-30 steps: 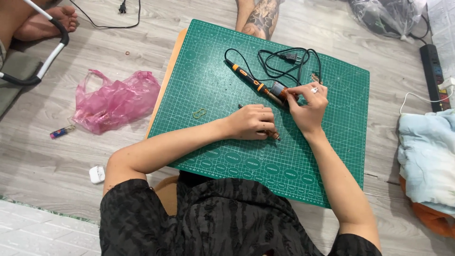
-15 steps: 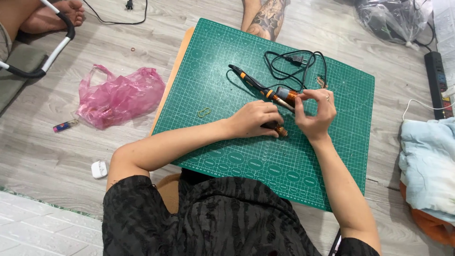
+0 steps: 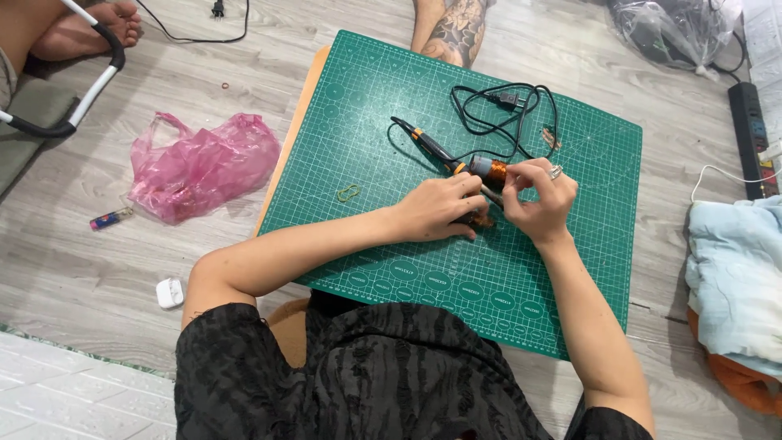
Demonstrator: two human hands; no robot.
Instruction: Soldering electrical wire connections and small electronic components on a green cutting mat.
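Pink plastic bag [image 3: 204,165] left of green mat [image 3: 391,98]

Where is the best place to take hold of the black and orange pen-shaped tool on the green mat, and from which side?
Probably the bare black-and-orange shaft of the pen-shaped tool, from above, fingers pinching across its narrow width. It lies flat on the green mat, its lower end covered by the left hand and right hand, and its cord looped beyond.
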